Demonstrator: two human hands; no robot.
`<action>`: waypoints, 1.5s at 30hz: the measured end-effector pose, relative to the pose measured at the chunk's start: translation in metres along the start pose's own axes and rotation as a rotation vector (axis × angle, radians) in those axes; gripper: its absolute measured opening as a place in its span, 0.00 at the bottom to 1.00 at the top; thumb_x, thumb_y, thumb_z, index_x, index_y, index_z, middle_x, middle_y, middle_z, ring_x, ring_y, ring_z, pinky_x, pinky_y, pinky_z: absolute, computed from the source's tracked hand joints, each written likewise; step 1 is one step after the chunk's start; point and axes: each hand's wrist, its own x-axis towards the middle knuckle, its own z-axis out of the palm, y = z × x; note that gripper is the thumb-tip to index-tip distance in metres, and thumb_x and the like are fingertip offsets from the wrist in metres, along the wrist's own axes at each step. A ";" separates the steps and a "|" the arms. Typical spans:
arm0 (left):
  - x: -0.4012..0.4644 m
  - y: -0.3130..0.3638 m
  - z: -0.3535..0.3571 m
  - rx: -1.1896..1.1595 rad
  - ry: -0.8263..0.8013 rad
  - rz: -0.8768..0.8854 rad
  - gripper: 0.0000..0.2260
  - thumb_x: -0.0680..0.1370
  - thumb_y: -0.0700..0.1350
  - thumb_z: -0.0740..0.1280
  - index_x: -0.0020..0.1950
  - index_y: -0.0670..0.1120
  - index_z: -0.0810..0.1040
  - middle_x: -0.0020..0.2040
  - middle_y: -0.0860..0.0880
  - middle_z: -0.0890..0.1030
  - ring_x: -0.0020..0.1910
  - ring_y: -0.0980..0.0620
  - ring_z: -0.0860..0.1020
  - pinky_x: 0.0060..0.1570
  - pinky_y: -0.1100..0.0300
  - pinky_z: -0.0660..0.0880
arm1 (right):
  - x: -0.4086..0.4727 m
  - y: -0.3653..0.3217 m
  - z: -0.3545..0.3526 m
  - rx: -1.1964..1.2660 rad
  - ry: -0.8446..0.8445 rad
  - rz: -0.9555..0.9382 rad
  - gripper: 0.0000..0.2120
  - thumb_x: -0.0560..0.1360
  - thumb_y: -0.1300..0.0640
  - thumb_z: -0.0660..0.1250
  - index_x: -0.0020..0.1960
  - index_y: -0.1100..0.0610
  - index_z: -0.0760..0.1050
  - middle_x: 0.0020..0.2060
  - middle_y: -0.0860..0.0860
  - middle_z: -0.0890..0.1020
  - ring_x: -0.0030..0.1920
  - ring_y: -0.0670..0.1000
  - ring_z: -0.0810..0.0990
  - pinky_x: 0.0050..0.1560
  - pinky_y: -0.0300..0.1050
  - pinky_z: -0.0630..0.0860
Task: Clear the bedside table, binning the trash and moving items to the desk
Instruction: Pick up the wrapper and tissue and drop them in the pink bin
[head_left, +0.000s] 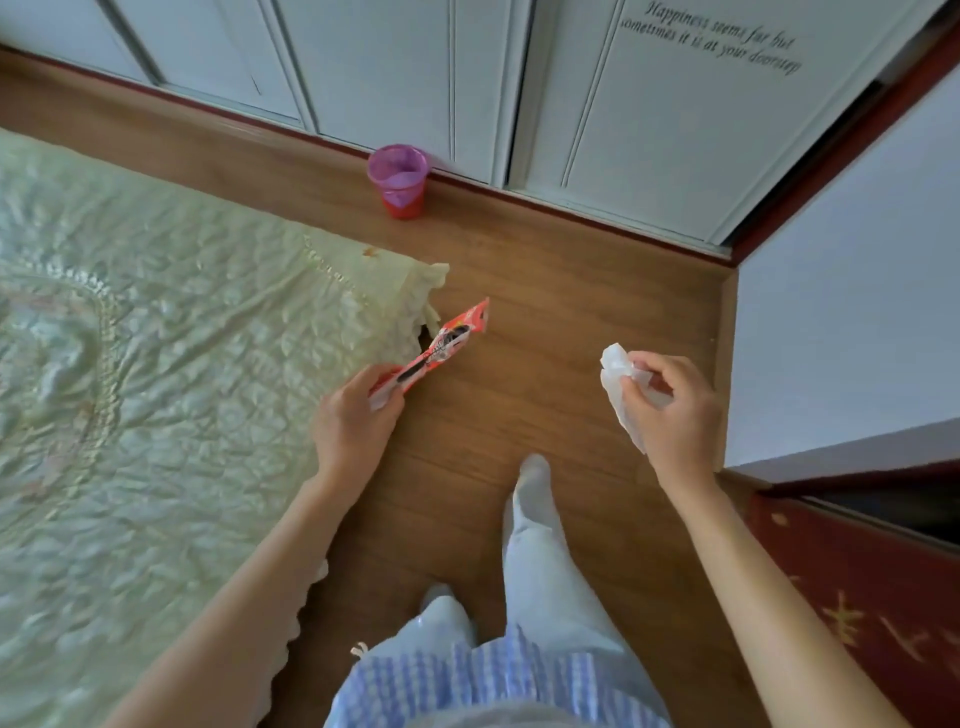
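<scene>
At the far left lay a bed (156, 364) under a pale green quilted cover with a frilled edge, its corner reaching out over the wooden floor (545, 322). Just beside that corner the left hand (353, 415) was closed around the lower end of a long, flat snack wrapper (441, 345), red and white with dark print, which slanted up and to the right above the floorboards. Further back, against the foot of the white wardrobe doors (395, 78), stood a small red bin (399, 182) lined with a purple bag, well apart from both hands. Between the arms showed the person's light trousers and a white sock. To the right, the right hand (670, 405) pinched a crumpled white tissue (621, 387) between thumb and fingertips, part of it hanging below the palm. A dark red cabinet (857, 597) filled the lower right corner
</scene>
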 end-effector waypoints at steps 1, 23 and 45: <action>0.016 0.007 0.008 0.004 0.003 0.002 0.08 0.74 0.46 0.68 0.52 0.54 0.81 0.40 0.53 0.82 0.37 0.51 0.78 0.35 0.55 0.73 | 0.019 0.004 0.002 -0.005 -0.012 0.004 0.09 0.72 0.57 0.69 0.52 0.53 0.81 0.48 0.46 0.81 0.45 0.41 0.76 0.44 0.29 0.73; 0.350 0.138 0.132 0.035 0.053 -0.113 0.10 0.74 0.44 0.70 0.55 0.52 0.80 0.42 0.53 0.81 0.34 0.54 0.78 0.31 0.62 0.74 | 0.421 0.037 0.120 0.030 -0.158 -0.106 0.09 0.70 0.60 0.70 0.50 0.52 0.81 0.43 0.47 0.82 0.42 0.44 0.78 0.42 0.37 0.75; 0.691 0.116 0.140 0.137 0.303 -0.252 0.10 0.73 0.43 0.72 0.53 0.48 0.82 0.43 0.52 0.84 0.36 0.57 0.76 0.33 0.72 0.65 | 0.774 -0.090 0.398 0.070 -0.466 -0.452 0.10 0.70 0.60 0.71 0.51 0.55 0.81 0.44 0.49 0.82 0.41 0.46 0.78 0.43 0.35 0.73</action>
